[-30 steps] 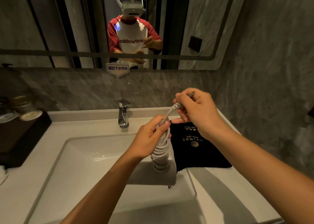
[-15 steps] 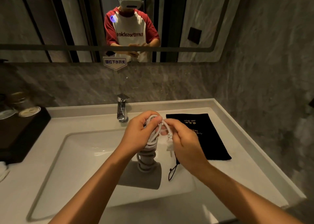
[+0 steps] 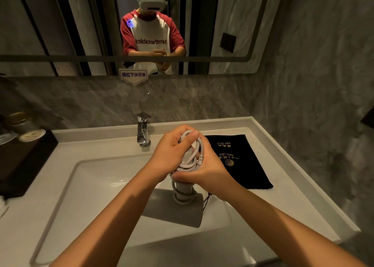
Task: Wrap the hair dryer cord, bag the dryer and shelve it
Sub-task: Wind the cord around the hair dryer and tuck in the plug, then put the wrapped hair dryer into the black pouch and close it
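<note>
A grey hair dryer (image 3: 174,208) hangs over the sink with its barrel down and its handle up. The white cord (image 3: 191,161) is coiled around the handle. My left hand (image 3: 172,153) grips the top of the handle over the coils, thumb pressing the cord. My right hand (image 3: 210,171) closes around the handle from the right, holding the cord end and plug against the coils. A black drawstring bag (image 3: 240,163) with gold print lies flat on the counter, just right of my hands. Its cord dangles by the dryer.
A white sink basin (image 3: 101,196) lies under the dryer, with a chrome faucet (image 3: 143,130) behind it. A dark tray (image 3: 22,161) with lidded cups stands on the counter at the left. A mirror and a grey stone wall rise behind and to the right.
My right hand has come down from holding the cord end up high to pressing it against the coils on the handle. Both hands and the dryer have sunk lower over the sink.
</note>
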